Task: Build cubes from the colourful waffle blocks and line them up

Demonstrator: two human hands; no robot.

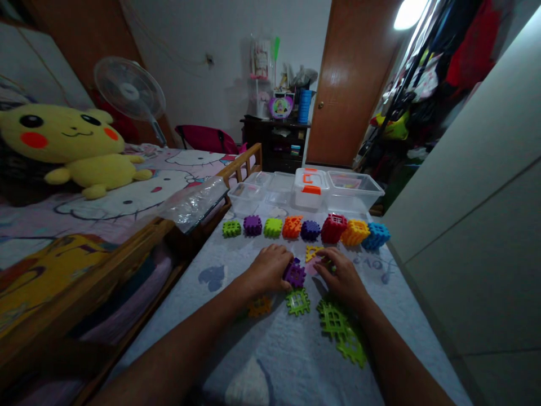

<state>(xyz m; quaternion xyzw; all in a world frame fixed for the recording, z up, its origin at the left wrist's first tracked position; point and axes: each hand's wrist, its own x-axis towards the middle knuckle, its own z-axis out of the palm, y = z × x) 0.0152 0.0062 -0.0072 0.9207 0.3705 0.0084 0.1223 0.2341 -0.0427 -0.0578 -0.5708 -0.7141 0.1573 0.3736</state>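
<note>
My left hand (270,266) is closed around purple interlocking block pieces (296,274), held just above the table. To its right, my right hand (341,277) has its fingers curled; a bit of yellow-green shows between them, too small to name. A yellow triangular frame piece (313,253) lies just beyond the fingertips. Below the purple pieces is a flat green window piece (298,302). Flat green lattice pieces (333,320) lie beside my right forearm, partly hidden by it. An orange piece (259,306) sits in shadow by my left wrist.
Several coloured block stacks, including a red stack (334,228) and a blue stack (376,235), form a row across the table (228,332). Behind them stand clear plastic bins (355,189) and a lidded box (311,194) with orange latches. A wooden bed rail (127,256) runs along the left.
</note>
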